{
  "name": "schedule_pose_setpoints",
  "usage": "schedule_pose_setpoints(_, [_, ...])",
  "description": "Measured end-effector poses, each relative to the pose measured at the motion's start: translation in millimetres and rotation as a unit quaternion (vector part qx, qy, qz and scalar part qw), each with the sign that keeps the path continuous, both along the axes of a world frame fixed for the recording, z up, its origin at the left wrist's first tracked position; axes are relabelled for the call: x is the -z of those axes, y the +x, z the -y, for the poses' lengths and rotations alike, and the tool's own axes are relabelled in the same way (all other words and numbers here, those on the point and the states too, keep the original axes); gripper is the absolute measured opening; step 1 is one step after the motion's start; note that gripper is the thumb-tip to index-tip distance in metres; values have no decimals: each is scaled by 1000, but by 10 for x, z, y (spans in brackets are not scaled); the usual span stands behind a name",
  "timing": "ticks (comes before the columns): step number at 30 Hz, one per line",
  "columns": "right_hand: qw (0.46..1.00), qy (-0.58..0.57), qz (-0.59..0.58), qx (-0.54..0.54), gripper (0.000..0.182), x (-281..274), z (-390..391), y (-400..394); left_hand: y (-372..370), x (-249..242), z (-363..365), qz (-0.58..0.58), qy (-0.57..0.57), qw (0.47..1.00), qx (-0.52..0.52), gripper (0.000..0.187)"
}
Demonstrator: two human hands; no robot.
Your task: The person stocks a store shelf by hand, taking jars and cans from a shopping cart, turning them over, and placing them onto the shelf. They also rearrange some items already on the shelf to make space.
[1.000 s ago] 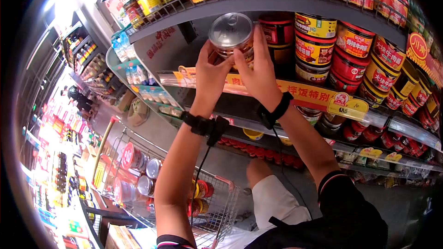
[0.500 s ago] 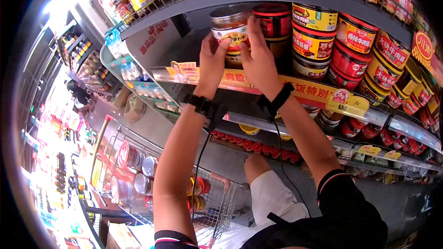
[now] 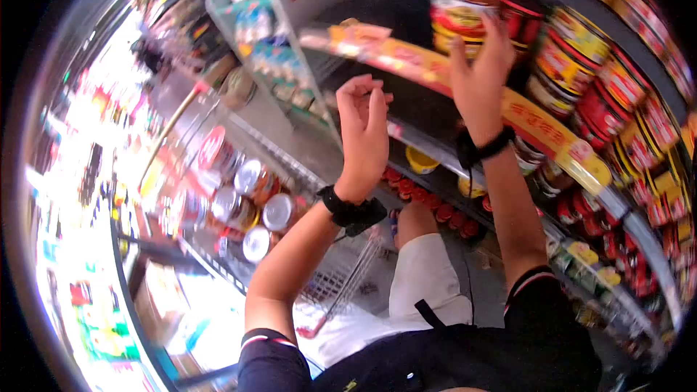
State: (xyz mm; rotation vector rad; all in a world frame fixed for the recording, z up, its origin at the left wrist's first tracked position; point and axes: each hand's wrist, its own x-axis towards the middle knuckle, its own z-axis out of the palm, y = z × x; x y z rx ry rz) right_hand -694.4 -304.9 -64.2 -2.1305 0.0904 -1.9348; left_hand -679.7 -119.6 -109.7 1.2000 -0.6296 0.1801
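On the shelf (image 3: 385, 11), a clear-lidded jar (image 3: 461, 11) with a white, red and yellow label sits at the left end of the row, blurred by motion. My right hand (image 3: 483, 76) is just in front of it, fingers stretched out and thumb apart, with the fingertips overlapping the label's lower right. My left hand (image 3: 365, 131) hangs in the air left of the shelf edge, fingers loosely curved, thumb apart and nothing in the grasp. Both wrists wear black bands. A red jar (image 3: 519, 25) stands directly right of the clear-lidded one.
Stacked yellow and red jars (image 3: 566, 58) fill the shelf to the right. A yellow price strip (image 3: 537, 120) runs along its front edge. Left of me stands a wire shopping cart (image 3: 337, 272) holding several lidded jars (image 3: 279, 212). Red-lidded jars (image 3: 428, 199) line a low shelf.
My left hand has left the clear-lidded jar and moved down toward the cart side. My right hand has opened beside the jar, and the view has swung left.
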Motion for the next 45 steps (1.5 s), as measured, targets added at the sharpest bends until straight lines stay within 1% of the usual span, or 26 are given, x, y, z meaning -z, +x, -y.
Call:
schedule_pose_setpoints(2, [986, 33, -36, -162, 34, 39, -562, -144, -15, 295, -441, -40, -8, 997, -67, 24])
schedule_pose_setpoints(4, [930, 80, -92, -347, 25, 201, -1126, -168, 39, 593, -869, -68, 7, 987, -144, 25])
schedule_pose_setpoints(5, [899, 103, -187, -382, 23, 299, -1395, -180, 86, 769, -1082, -90, 8, 978, -189, 24])
schedule_pose_setpoints(7, [734, 257, -287, -559, 24, 618, -1958, -32, 201, 1109, -1547, -124, 7, 956, -267, 23])
schedule_pose_setpoints(8, [625, 326, -353, -615, 25, 815, -2191, 79, 221, 1237, -1764, -145, -12, 944, -295, 23])
schedule_pose_setpoints(11, [280, 491, -471, -677, 27, 1458, -2678, 298, 398, 1811, -2430, -162, 51, 889, -424, 25])
schedule_pose_setpoints(14, [437, 302, -505, -680, 20, 2760, -3028, 822, 307, 2058, -2760, -257, 59, 854, -450, 35])
schedule_pose_setpoints(17, [507, 202, -503, -670, 13, 3001, -3055, 803, 205, 2266, -2888, -294, 51, 850, -434, 38])
schedule_pose_setpoints(18, [486, 250, -523, -654, 13, 2813, -3052, 686, 11, 1923, -2802, -331, 50, 842, -422, 42])
schedule_pose_setpoints(19, [465, 300, -539, -635, 12, 2597, -3051, 560, 90, 2007, -2843, -297, 104, 846, -431, 43])
schedule_pose_setpoints(20, [393, 423, -573, -582, 12, 1956, -3063, 285, 186, 2184, -2886, -264, 156, 846, -437, 45])
schedule_pose_setpoints(23, [631, 9, -558, -539, 20, 2887, -2919, 551, 175, 2164, -2862, -205, 380, 787, -440, 58])
schedule_pose_setpoints(25, [579, 112, -536, -604, 30, 3188, -2926, 631, 117, 2136, -2769, -146, 494, 737, -437, 61])
schedule_pose_setpoints(27, [561, 222, -533, -593, 36, 3319, -2965, 633, 95, 2169, -2727, -145, 514, 714, -452, 67])
schedule_pose_setpoints(29, [495, 352, -574, -549, 39, 3181, -3075, 566, 83, 2196, -2744, -152, 524, 706, -451, 70])
schedule_pose_setpoints(30, [430, 425, -601, -523, 40, 2830, -3136, 489, 75, 2230, -2765, -106, 535, 702, -458, 68])
schedule_pose_setpoints(32, [378, 480, -606, -510, 40, 2685, -3222, 483, 88, 2180, -2800, -73, 541, 710, -444, 55])
schedule_pose_setpoints(33, [391, 462, -596, -528, 40, 2779, -3263, 479, 61, 2032, -2783, -78, 530, 729, -426, 51])
schedule_pose_setpoints(34, [410, 456, -600, -513, 41, 2420, -3234, 347, 83, 2100, -2779, -58, 512, 732, -445, 48])
schedule_pose_setpoints(35, [459, 446, -560, -526, 43, 2623, -3301, 386, 84, 2020, -2759, -97, 529, 721, -437, 50])
schedule_pose_setpoints(36, [464, 462, -539, -530, 40, 2786, -3351, 410, 84, 2008, -2764, -120, 518, 730, -430, 60])
schedule_pose_setpoints(37, [464, 476, -519, -538, 39, 2875, -3369, 412, 100, 2213, -2778, -101, 542, 696, -460, 71])
schedule_pose_setpoints(38, [483, 458, -511, -544, 40, 2818, -3334, 374, 45, 2031, -2743, -156, 550, 709, -413, 75])
schedule_pose_setpoints(40, [505, 431, -466, -585, 42, 2587, -3319, 302, 7, 2012, -2692, -149, 547, 709, -420, 72])
schedule_pose_setpoints(41, [530, 439, -494, -532, 42, 2451, -3256, 190, -57, 1906, -2639, -165, 543, 711, -415, 70])
schedule_pose_setpoints(45, [560, 426, -479, -525, 43, 2047, -3156, -2, -116, 1886, -2610, -116, 395, 814, -409, 62])
